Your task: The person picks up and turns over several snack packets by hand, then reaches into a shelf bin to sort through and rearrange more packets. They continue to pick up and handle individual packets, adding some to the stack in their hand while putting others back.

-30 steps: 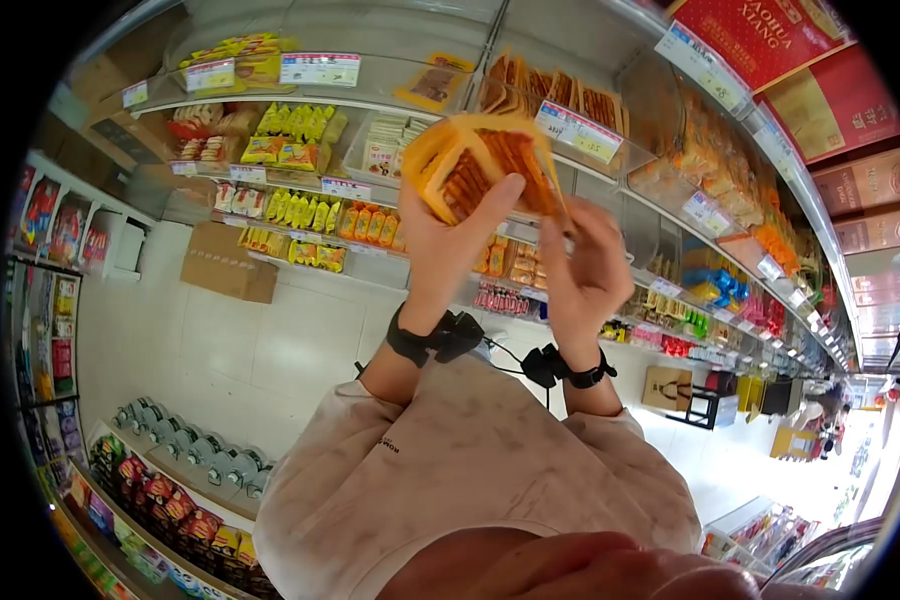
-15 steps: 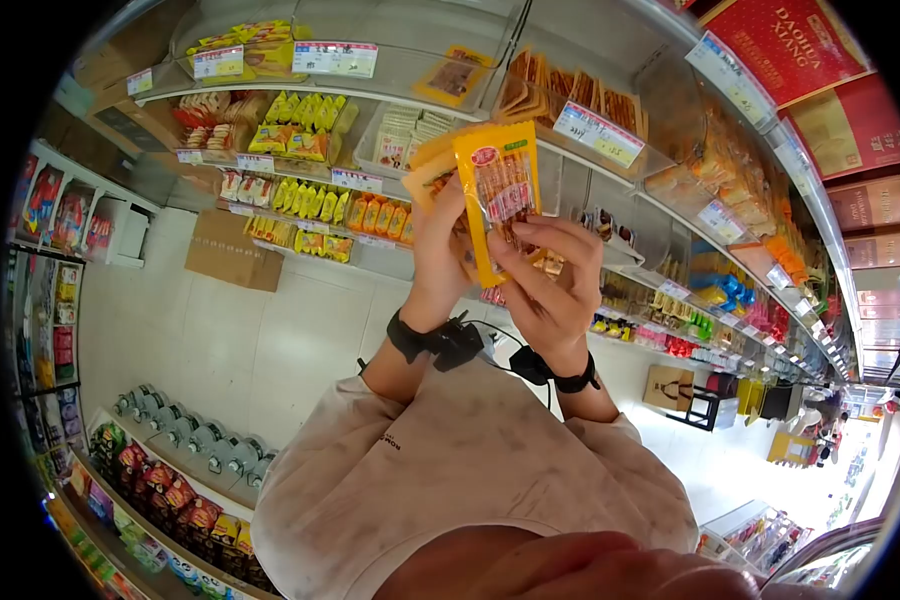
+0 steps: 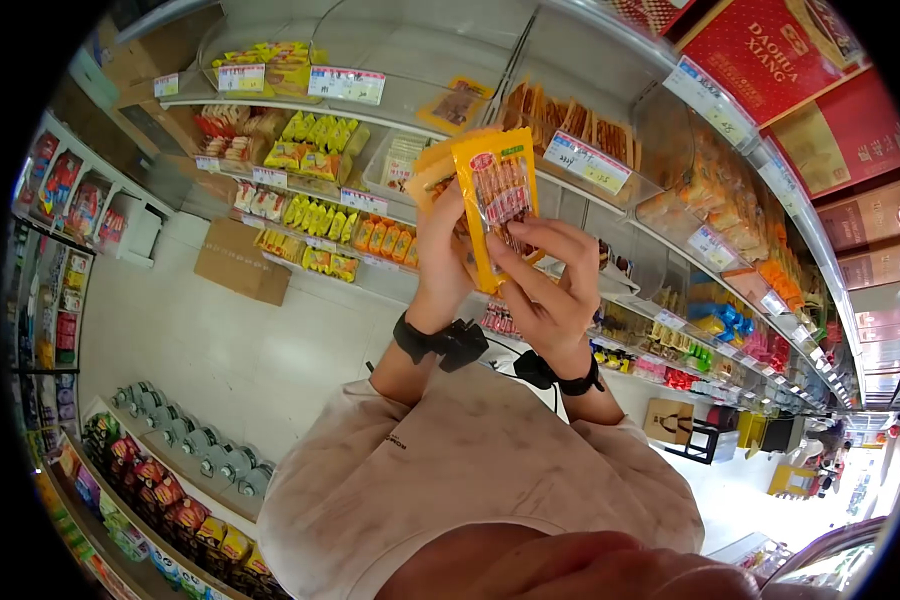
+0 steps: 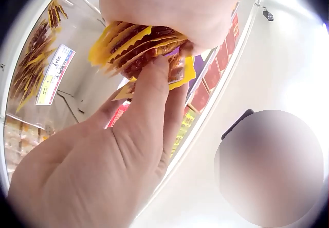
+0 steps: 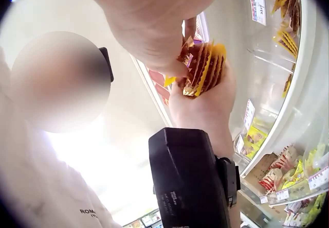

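Observation:
A stack of yellow-edged snack packets (image 3: pixel 430 172) is gripped by the left hand (image 3: pixel 440 250) in front of the shelves. The right hand (image 3: pixel 555 280) pinches the lower right edge of one yellow packet (image 3: pixel 501 190), whose printed front with reddish-brown sticks faces the head camera. That packet overlaps the stack. In the left wrist view the stack (image 4: pixel 139 45) shows fanned edges below the left hand (image 4: pixel 177 6), with the right hand (image 4: pixel 123 135) reaching up to it. The right wrist view shows the stack (image 5: pixel 208 68) in the left hand (image 5: pixel 205 107), beside the right hand (image 5: pixel 159 24).
Similar packets (image 3: pixel 570 120) stand in a clear shelf bin behind the hands. Yellow snacks (image 3: pixel 320 130) fill bins to the left, with price tags (image 3: pixel 587 162) along the shelf edges. Red boxes (image 3: pixel 785 55) are at upper right; a cardboard box (image 3: pixel 242 262) lies on the floor.
The right hand has moved left and now holds a packet turned front-up across the stack. Earlier the stack was spread open, with the left thumb over it. The head view has shifted slightly.

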Demonstrator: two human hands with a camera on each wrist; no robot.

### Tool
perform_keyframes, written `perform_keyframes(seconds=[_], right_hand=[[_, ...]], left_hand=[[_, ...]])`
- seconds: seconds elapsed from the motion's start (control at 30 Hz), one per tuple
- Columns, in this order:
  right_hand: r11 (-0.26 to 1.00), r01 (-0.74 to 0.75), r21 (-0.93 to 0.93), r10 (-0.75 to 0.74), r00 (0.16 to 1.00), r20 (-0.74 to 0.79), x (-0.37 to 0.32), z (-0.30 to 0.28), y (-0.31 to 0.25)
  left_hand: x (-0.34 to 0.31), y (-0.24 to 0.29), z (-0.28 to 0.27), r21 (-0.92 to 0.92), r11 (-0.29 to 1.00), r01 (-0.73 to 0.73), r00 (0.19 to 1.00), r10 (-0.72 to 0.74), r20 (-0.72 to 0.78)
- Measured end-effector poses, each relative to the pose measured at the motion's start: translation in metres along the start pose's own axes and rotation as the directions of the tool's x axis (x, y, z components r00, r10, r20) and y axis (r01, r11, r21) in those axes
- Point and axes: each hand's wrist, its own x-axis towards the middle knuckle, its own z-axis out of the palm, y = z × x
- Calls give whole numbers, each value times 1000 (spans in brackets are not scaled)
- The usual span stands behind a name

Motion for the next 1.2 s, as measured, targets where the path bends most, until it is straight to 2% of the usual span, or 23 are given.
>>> perform_keyframes(seconds=[0.07, 0.17, 0.27, 0.3, 0.33, 0.4, 0.43, 0.5, 0.53, 0.6, 0.67, 0.77, 0.87, 0.9, 0.97, 1.0, 1.07, 1.1, 1.17, 1.2], right_hand=[[1000, 12, -2, -12, 1000, 2, 4, -5, 1], [980, -174, 95, 180, 982, -60, 3, -11, 5], [915, -335, 225, 385, 893, -234, -7, -6, 18], [848, -420, 323, 501, 835, -227, -11, -5, 18], [749, -505, 429, 618, 766, -178, -14, -3, 16], [496, -621, 607, 804, 592, -51, -17, 0, 9], [371, -673, 639, 849, 525, 61, -17, 1, 5], [497, -663, 560, 768, 637, 73, -34, 18, 14], [555, -648, 522, 721, 687, 88, -40, 26, 17], [671, -630, 391, 676, 737, 28, -42, 33, 19], [764, -600, 237, 614, 789, 15, -40, 32, 22], [678, -574, 458, 649, 760, -8, -35, 36, 27], [603, -585, 542, 672, 739, 50, -28, 31, 31], [671, -578, 465, 627, 777, 60, -22, 29, 32], [787, -536, 305, 539, 838, 80, -10, 21, 35], [820, -489, 296, 500, 865, 45, -2, 19, 39], [877, -397, 270, 419, 907, -29, 19, 12, 53], [894, -369, 253, 399, 914, -75, 34, 6, 59], [875, -398, 274, 431, 900, -67, 68, 2, 78], [875, -413, 253, 426, 905, 3, 78, 6, 94]], left_hand=[[4, -3, 2, -13, 1000, -17, 1000, 17, -26], [12, -3, 12, -46, 998, 34, 994, -38, -100], [16, -3, 8, 140, 986, 86, 994, -76, -80], [15, -3, 9, 190, 971, 142, 981, -113, -155], [16, -11, 3, 170, 977, 129, 978, -98, -182], [18, -31, -13, 132, 986, 100, 970, -67, -236], [17, -35, -17, 108, 990, 90, 974, -65, -218], [16, -39, -22, 64, 995, 73, 981, -60, -183], [18, -37, -23, 109, 987, 122, 985, -106, -139], [25, -30, -23, 205, 959, 196, 981, -191, -45], [27, -30, -24, 167, 966, 197, 980, -200, 1], [28, -27, -19, 161, 970, 180, 981, -189, 43], [27, -16, -8, 133, 985, 114, 991, -122, 57], [28, -10, -4, 118, 990, 82, 994, -89, 60], [27, -4, -8, 215, 976, 19, 1000, -21, 5], [27, -2, -10, 264, 965, -9, 1000, 15, -18], [24, -2, -11, 248, 967, -66, 988, 98, -120], [23, -1, -10, 238, 967, -89, 975, 133, -175], [24, 4, -8, 211, 975, -75, 965, 124, -230], [23, 7, -8, 195, 979, -65, 958, 115, -261]])
